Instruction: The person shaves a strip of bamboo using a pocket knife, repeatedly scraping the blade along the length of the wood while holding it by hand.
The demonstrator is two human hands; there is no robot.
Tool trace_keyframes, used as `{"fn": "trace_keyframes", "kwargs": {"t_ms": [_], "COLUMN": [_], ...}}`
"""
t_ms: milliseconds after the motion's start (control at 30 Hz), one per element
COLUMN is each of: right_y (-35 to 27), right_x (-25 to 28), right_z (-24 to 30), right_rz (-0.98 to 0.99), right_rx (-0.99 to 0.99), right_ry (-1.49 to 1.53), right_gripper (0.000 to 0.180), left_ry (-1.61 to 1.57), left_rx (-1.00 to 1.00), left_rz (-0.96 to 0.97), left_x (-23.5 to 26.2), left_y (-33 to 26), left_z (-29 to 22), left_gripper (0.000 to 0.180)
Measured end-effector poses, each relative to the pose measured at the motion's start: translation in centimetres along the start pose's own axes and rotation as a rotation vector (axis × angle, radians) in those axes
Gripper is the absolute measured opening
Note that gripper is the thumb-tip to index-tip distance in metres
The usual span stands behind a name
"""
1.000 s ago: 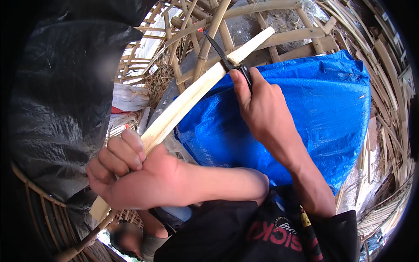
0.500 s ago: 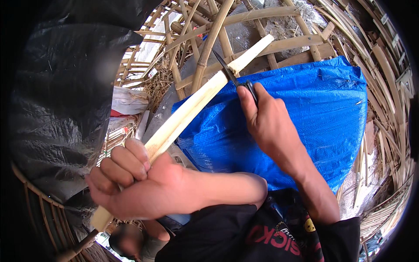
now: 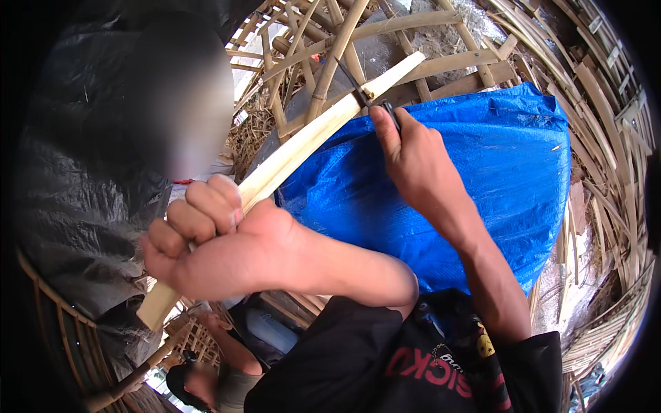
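A long, pale split-bamboo strip (image 3: 303, 150) runs on a slant from lower left to upper right, with a node near its far end. My left hand (image 3: 217, 251) is closed around its lower part, and the butt end pokes out below the fist. In my right hand (image 3: 420, 155) is a knife (image 3: 363, 95) with a dark handle and a narrow dark blade. The blade lies across the strip just short of the node, the thumb close behind it. How deep the edge sits in the bamboo cannot be made out.
A blue tarp (image 3: 454, 199) spreads beneath my right arm. Beyond it stands a bamboo lattice (image 3: 336, 55). Stacked bamboo strips (image 3: 609, 158) line the right side. Black plastic sheeting (image 3: 76, 186) hangs at left, beside a blurred dark shape. Another person (image 3: 234, 365) is at the lower left.
My left fist and the strip's butt end have risen in the picture. The knife stays near the node. A blurred dark shape has appeared at upper left.
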State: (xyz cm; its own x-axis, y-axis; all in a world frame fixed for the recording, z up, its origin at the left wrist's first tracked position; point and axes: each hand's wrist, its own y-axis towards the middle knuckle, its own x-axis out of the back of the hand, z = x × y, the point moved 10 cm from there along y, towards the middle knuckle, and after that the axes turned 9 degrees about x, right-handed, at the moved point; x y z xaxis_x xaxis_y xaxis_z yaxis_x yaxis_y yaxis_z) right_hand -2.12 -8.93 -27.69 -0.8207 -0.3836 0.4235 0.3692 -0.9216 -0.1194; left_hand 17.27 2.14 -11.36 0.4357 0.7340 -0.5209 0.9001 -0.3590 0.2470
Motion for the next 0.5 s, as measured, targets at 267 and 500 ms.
{"fn": "trace_keyframes", "kwargs": {"t_ms": [267, 500], "right_y": [-2.2, -2.2], "right_x": [-0.3, -1.5], "right_z": [-0.9, -1.8], "right_rz": [0.049, 0.018], "right_rx": [-0.012, -0.066], "right_ry": [0.019, -0.113], "right_gripper": [0.046, 0.047], "left_ry": [0.03, 0.037], "left_rx": [0.016, 0.038], "left_rz": [-0.134, -0.036], "left_x": [1.6, 1.6], "left_y": [0.7, 0.7], "left_z": [0.2, 0.2], "left_gripper": [0.041, 0.039]}}
